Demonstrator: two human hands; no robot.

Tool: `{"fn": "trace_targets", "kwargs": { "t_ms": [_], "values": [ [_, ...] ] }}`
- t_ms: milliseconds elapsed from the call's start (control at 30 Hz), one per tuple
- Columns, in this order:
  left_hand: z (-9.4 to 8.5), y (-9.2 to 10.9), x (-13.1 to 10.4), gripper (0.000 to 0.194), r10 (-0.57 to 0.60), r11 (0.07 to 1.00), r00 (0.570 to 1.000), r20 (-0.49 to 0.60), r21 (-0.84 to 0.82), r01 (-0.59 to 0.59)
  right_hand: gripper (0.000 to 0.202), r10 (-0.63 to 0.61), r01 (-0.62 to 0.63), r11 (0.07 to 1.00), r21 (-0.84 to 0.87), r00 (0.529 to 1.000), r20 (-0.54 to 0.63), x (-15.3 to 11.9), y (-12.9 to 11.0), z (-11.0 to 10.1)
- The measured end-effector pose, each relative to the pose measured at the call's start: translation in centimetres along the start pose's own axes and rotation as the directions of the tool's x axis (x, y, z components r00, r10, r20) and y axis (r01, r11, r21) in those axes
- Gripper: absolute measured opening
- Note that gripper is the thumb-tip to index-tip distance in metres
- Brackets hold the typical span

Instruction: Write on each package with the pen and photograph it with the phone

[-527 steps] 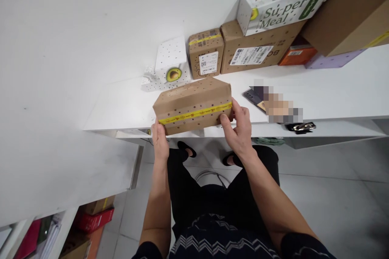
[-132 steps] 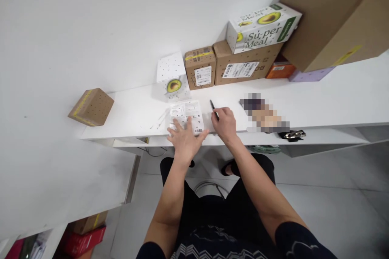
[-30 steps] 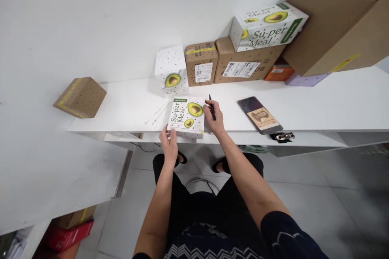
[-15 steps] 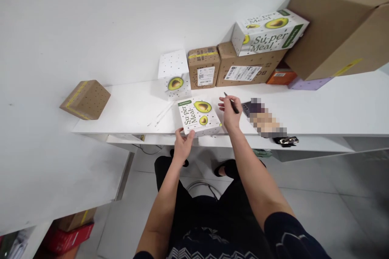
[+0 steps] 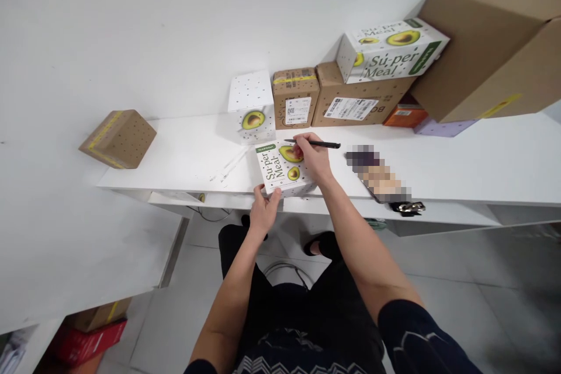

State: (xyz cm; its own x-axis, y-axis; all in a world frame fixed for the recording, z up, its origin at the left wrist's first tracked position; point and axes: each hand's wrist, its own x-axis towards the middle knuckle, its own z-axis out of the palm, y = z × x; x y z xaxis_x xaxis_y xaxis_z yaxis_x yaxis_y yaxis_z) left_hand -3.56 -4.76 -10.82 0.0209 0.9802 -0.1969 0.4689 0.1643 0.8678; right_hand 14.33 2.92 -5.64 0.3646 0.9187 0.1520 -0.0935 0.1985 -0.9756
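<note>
A white Super Meal box (image 5: 272,170) with avocado prints lies near the front edge of the white shelf (image 5: 197,158). My left hand (image 5: 264,210) grips its front left corner, thumb on the top edge. Over the right part of the box is my right hand (image 5: 312,158), closed on a black pen (image 5: 326,144) whose tip points left above the box's back edge. Whether the tip touches the box I cannot tell. Just behind stands another white avocado box (image 5: 251,105).
Brown cartons (image 5: 295,99) line the wall, with a second Super Meal box (image 5: 392,52) on one. A large carton (image 5: 486,41) is at right, a small carton (image 5: 120,139) at left. A blurred flat object (image 5: 379,175) lies right of my right hand.
My right hand has moved left from beside the box to over it, and the pen has turned to lie nearly level. My left hand keeps its grip on the box.
</note>
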Motion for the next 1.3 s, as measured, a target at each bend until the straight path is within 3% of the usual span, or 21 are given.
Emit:
{"fn": "trace_targets", "kwargs": {
  "t_ms": [133,200,233,300,400,500,567,1033,1300],
  "values": [
    [-0.3,0.7,-0.6,0.071,-0.013,0.984,1.000,0.022,0.179,0.009,0.013,0.031,-0.032,0.998,-0.060,0.999,-0.011,0.0,0.5,0.0],
    [-0.4,1.2,-0.9,0.075,0.078,0.947,0.994,-0.073,0.316,-0.051,0.011,0.029,-0.026,0.992,-0.122,0.999,0.023,-0.1,0.5,0.1],
    [-0.4,1.4,-0.9,0.076,0.177,0.918,0.973,-0.147,0.382,-0.110,0.011,0.023,-0.015,0.986,-0.167,0.999,0.043,-0.2,0.5,0.2],
    [-0.2,1.8,-0.9,0.071,0.432,0.825,0.867,-0.248,0.497,-0.269,0.011,0.007,0.014,0.967,-0.256,0.997,0.080,-0.3,0.5,0.4],
    [0.7,2.0,-0.2,0.046,0.705,0.635,0.686,-0.181,0.593,-0.495,0.012,-0.013,0.043,0.948,-0.315,0.995,0.099,-0.3,0.6,0.5],
    [1.7,2.0,0.9,0.036,0.789,0.531,0.609,-0.081,0.590,-0.609,0.013,-0.025,0.056,0.947,-0.316,0.995,0.101,-0.3,0.6,0.5],
    [2.2,1.9,1.4,0.034,0.797,0.526,0.601,-0.066,0.566,-0.635,0.014,-0.025,0.059,0.947,-0.315,0.994,0.109,-0.3,0.6,0.5],
    [2.2,2.0,1.3,0.033,0.753,0.580,0.656,-0.045,0.515,-0.630,0.014,-0.030,0.079,0.933,-0.352,0.989,0.143,-0.3,0.9,0.4],
    [2.2,2.0,1.2,0.034,0.758,0.572,0.651,-0.045,0.524,-0.630,0.013,-0.026,0.073,0.930,-0.361,0.991,0.131,-0.4,0.6,0.4]
  ]
}}
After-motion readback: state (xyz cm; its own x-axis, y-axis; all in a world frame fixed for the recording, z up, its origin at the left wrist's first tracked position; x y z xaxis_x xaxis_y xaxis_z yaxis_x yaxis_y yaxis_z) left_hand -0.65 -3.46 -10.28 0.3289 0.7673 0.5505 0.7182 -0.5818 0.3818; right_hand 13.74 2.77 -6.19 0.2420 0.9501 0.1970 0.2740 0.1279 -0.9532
